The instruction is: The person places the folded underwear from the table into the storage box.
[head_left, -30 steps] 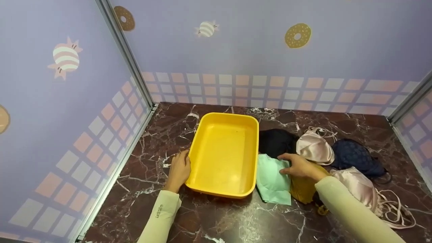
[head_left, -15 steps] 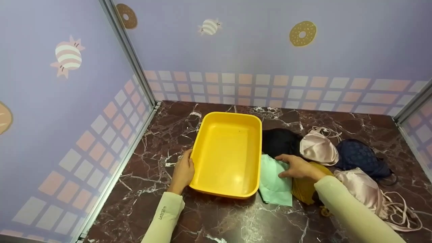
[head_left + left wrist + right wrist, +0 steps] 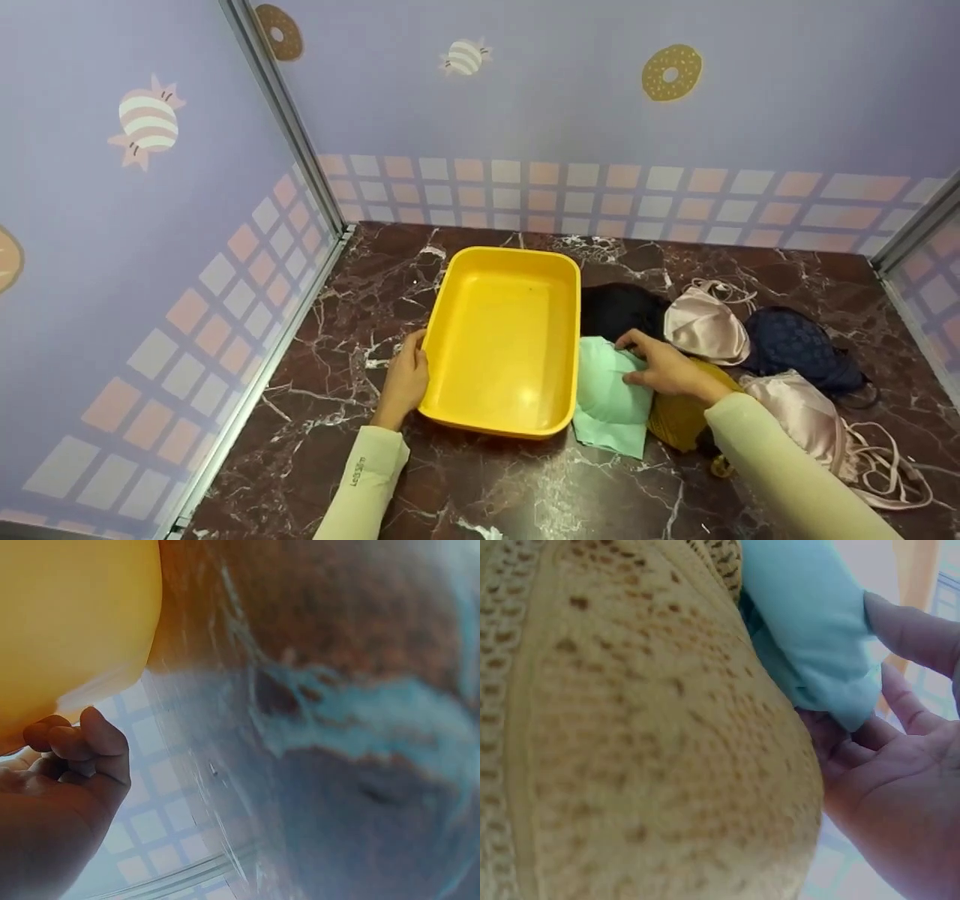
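Note:
A deep yellow plastic bin [image 3: 502,352] stands on the marble tabletop with nothing inside. My left hand [image 3: 406,379] holds its left wall; in the left wrist view, curled fingers [image 3: 97,739] meet the bin's side. Beside the bin's right wall lies a mint green bra [image 3: 611,401], its cups folded together. My right hand [image 3: 667,367] pinches the upper right edge of this bra. From the right wrist, the thumb [image 3: 911,630] presses one face of the mint cloth, with fingers behind it. A mustard lace bra [image 3: 660,735] lies right under that wrist, partly covered in the head view.
Behind the mint bra is a black bra [image 3: 622,311]. Farther right lie a pink satin bra [image 3: 705,326], a navy lace bra [image 3: 799,349] and another pink bra [image 3: 799,420] with trailing straps. Printed panels [image 3: 525,97] wall the table's back and sides.
The right fingers have lifted the upper right edge of the mint green bra slightly. The left hand has kept its place on the bin, and the head view has shifted a little.

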`<action>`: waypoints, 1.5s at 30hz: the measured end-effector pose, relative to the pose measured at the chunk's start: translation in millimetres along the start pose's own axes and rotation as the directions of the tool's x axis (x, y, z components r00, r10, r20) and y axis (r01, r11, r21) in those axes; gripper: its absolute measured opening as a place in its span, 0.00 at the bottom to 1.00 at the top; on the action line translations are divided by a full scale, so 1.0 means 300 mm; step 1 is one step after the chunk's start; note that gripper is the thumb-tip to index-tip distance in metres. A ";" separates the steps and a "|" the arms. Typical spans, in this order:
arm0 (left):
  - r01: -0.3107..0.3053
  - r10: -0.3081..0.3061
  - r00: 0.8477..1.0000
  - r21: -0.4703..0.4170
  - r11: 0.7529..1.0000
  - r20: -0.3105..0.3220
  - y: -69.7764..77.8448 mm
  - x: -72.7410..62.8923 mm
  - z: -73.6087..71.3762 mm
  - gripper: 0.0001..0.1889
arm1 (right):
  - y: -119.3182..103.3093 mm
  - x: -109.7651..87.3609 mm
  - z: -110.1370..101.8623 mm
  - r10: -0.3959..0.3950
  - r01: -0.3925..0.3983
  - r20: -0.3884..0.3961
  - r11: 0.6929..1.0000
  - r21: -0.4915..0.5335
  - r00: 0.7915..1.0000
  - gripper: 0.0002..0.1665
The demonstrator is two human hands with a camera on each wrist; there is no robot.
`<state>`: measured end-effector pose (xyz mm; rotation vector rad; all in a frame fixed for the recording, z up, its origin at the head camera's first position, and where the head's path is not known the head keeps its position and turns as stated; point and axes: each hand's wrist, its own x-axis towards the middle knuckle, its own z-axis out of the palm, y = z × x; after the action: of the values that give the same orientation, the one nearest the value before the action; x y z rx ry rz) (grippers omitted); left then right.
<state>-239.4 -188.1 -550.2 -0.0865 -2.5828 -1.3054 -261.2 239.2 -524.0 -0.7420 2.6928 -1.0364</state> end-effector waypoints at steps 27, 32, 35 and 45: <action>-0.056 0.070 0.983 -0.081 0.995 0.169 -0.041 0.074 -0.077 0.18 | -0.254 -0.130 -0.202 -0.076 0.140 -0.343 0.976 0.164 0.936 0.12; -0.069 0.084 0.984 -0.099 0.993 0.157 -0.037 0.067 -0.059 0.18 | -0.327 -0.112 -0.206 -0.110 0.212 -0.438 0.958 0.193 0.892 0.12; -0.080 0.096 0.982 -0.103 0.991 0.160 -0.035 0.066 -0.045 0.18 | -0.359 -0.075 -0.177 -0.132 0.276 -0.482 0.931 0.240 0.866 0.13; -0.134 0.146 0.979 -0.092 0.987 0.142 -0.041 0.063 -0.026 0.18 | -0.326 0.103 0.045 -0.074 0.238 -0.473 0.925 0.296 0.878 0.15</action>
<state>-258.2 -202.7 -550.7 -0.3871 -2.5882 -1.4006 -245.3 153.5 -468.2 -0.7320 2.7080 -1.8802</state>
